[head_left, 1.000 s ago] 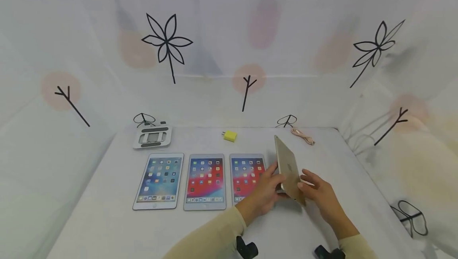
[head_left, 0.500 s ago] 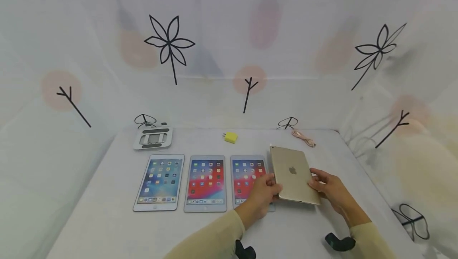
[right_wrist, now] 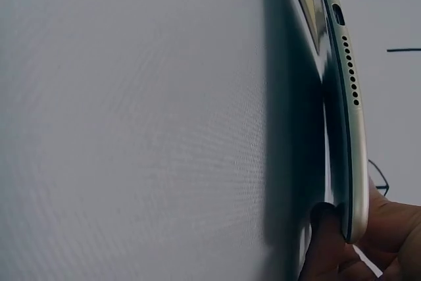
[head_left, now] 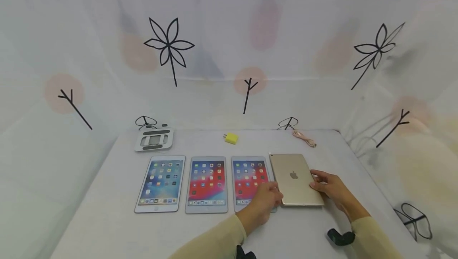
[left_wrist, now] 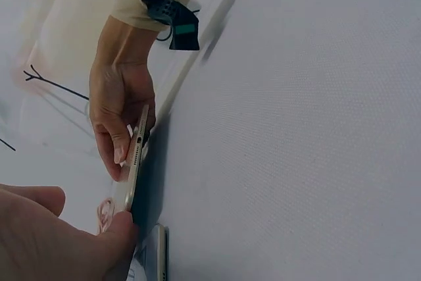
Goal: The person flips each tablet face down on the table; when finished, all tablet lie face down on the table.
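A gold tablet (head_left: 295, 185) with an apple logo faces back up at the right end of a row of tablets. My left hand (head_left: 262, 203) pinches its lower left edge, and my right hand (head_left: 332, 189) grips its right edge. In the right wrist view, the tablet (right_wrist: 355, 136) shows its port and speaker holes; a gap and shadow lie between it and the table, with fingers (right_wrist: 325, 235) under it. The left wrist view catches its thin edge (left_wrist: 136, 162) between both hands. Beside it, a lit tablet (head_left: 247, 179) is partly covered by my left hand.
Two more lit tablets, one middle (head_left: 206, 183) and one left (head_left: 160, 183), lie face up on the white table (head_left: 107, 199). Behind them are a white stand (head_left: 154, 139), a yellow charger plug (head_left: 231, 138) and a pink coiled cable (head_left: 304, 138).
The gold tablet was tilted steeply on edge; it has turned back side up and come down nearly flat to the table. My right hand has shifted right along with its edge.
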`<state>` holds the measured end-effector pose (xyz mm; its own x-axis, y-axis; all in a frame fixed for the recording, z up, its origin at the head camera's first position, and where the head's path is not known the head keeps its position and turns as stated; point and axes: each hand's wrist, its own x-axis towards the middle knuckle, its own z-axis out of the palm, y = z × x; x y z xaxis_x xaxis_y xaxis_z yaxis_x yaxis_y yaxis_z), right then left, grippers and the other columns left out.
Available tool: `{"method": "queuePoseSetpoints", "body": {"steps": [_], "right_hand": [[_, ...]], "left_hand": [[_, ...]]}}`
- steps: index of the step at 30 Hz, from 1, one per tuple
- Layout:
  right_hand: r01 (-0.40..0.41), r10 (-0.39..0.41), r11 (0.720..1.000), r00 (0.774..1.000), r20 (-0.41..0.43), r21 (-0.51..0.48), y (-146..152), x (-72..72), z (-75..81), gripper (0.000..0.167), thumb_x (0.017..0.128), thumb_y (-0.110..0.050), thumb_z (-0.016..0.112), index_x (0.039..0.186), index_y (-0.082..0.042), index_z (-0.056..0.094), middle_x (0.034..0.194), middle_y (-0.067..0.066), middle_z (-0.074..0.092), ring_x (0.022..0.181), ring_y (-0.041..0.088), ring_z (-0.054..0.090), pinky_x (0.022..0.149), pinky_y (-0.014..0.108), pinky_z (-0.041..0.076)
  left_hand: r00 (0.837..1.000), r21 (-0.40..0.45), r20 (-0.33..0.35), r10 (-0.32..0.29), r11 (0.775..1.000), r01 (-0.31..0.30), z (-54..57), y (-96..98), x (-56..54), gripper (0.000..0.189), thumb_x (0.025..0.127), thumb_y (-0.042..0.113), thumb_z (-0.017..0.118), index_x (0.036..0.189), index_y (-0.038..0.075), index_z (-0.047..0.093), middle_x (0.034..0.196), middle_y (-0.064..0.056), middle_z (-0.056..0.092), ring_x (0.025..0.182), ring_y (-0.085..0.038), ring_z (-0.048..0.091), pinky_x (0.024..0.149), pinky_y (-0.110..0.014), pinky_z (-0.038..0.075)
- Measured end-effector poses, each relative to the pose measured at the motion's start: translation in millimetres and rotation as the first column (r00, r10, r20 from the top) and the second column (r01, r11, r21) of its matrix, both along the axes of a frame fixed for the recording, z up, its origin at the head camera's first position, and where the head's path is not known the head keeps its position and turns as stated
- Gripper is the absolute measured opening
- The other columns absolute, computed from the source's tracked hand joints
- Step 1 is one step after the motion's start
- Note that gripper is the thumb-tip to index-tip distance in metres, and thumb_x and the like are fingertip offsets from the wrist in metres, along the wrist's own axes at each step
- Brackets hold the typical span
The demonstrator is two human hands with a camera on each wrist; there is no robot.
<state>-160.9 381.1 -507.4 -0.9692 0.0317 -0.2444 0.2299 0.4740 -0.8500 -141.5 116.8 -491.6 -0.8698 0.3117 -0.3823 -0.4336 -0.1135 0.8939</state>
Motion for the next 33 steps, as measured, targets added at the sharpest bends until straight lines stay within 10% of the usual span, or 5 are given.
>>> {"method": "queuePoseSetpoints", "body": {"steps": [11, 33], "right_hand": [[-0.036, 0.042, 0.981, 0.999, -0.027, 0.193, 2.0, -8.5, 2.3, 0.065, 0.093, -0.016, 0.075, 0.142, 0.016, 0.045, 0.104, 0.019, 0.059, 0.081, 0.019, 0.058, 0.063, 0.028, 0.053], [-0.024, 0.019, 0.908, 1.000, 0.016, 0.418, -11.6, -7.0, 9.1, 0.052, 0.093, -0.009, 0.071, 0.134, 0.016, 0.052, 0.095, 0.019, 0.067, 0.073, 0.019, 0.062, 0.060, 0.033, 0.053]], "left_hand": [[0.998, 0.031, 0.053, 0.034, 0.999, -0.035, -1.7, 6.2, -6.4, 0.078, 0.088, 0.003, 0.069, 0.158, 0.005, 0.034, 0.135, -0.022, 0.055, 0.102, -0.026, 0.066, 0.097, -0.043, 0.056], [0.995, 0.068, 0.041, -0.096, 0.993, 0.093, -1.5, 2.7, -9.1, 0.072, 0.095, 0.015, 0.066, 0.158, 0.006, 0.033, 0.149, -0.019, 0.047, 0.129, -0.036, 0.055, 0.112, -0.050, 0.044]]}}
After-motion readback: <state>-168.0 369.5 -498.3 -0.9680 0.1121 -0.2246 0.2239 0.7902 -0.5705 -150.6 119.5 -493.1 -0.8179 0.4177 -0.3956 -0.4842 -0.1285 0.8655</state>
